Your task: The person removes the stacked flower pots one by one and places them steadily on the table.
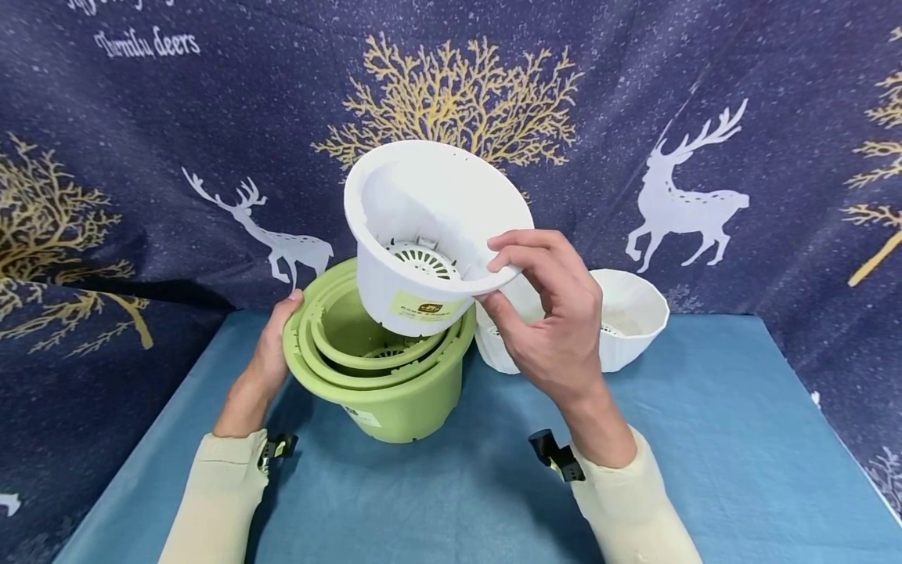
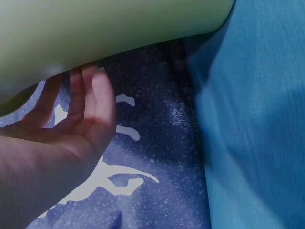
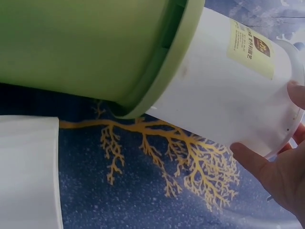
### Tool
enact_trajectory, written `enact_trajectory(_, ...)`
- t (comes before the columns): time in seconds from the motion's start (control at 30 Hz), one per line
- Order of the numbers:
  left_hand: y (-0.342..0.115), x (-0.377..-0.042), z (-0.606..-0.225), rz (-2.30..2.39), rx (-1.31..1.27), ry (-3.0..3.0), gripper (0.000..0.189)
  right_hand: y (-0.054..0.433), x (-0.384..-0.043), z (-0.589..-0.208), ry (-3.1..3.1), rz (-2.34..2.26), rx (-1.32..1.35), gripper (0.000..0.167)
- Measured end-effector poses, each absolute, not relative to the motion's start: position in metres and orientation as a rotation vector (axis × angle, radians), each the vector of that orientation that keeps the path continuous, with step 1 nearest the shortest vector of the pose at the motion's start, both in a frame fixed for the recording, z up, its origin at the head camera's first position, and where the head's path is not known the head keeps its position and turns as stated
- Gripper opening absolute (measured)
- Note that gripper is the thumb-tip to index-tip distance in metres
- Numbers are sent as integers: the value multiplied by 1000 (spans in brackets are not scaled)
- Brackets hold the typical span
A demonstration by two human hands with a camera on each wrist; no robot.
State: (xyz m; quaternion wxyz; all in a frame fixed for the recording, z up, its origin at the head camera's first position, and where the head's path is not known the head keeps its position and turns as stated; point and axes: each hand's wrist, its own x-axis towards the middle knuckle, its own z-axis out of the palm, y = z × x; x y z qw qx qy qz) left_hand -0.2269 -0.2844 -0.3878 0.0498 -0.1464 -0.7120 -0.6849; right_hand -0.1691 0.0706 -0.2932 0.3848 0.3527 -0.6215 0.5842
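Head view: the right hand (image 1: 553, 309), thumb and fingers closed together, pinches the rim of a white pot (image 1: 451, 207) tilted over the nested green pots (image 1: 416, 407); whether its base dips inside, I cannot tell. The left hand (image 1: 271, 348), fingers bent, grips the outer green rim, thumb on top. Partly hidden white ware (image 1: 637, 305) sits behind the right hand on the desk (image 1: 437, 509).

- Table set-up before a hung cloth; home, workshop or studio, cannot tell.
- 6 o'clock: table (image 1: 437, 501), plain blue top.
- 12 o'clock: creased navy curtain (image 1: 620, 47), close behind table.
- Curtain print: gold tree (image 1: 461, 102) at 12, white deer (image 1: 690, 205) at 2, lettering (image 1: 148, 44) at 10.
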Motion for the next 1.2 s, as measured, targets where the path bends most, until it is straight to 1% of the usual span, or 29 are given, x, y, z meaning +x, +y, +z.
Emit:
enact_trajectory(0.3,-283,-226,-387,-2104,-440,-2158,54,83,-167,-289,-1600,1446,879,17)
enact_trajectory(0.5,-284,-225,-386,-2088,-438,-2182,56,90,-165,-284,-1572,1437,867,16)
enact_trajectory(0.67,-285,-225,-387,-2107,-442,-2173,54,96,-165,-282,-1552,1433,862,27)
enact_trajectory(0.73,-285,-225,-387,-2122,-442,-2161,53,99,-166,-282,-1549,1431,856,28)
enact_trajectory(0.93,-284,-225,-389,-2141,-425,-2140,52,107,-167,-280,-1554,1417,811,18)
enact_trajectory(1.2,-283,-227,-389,-2154,-462,-2116,52,115,-167,-277,-1557,1415,744,14)
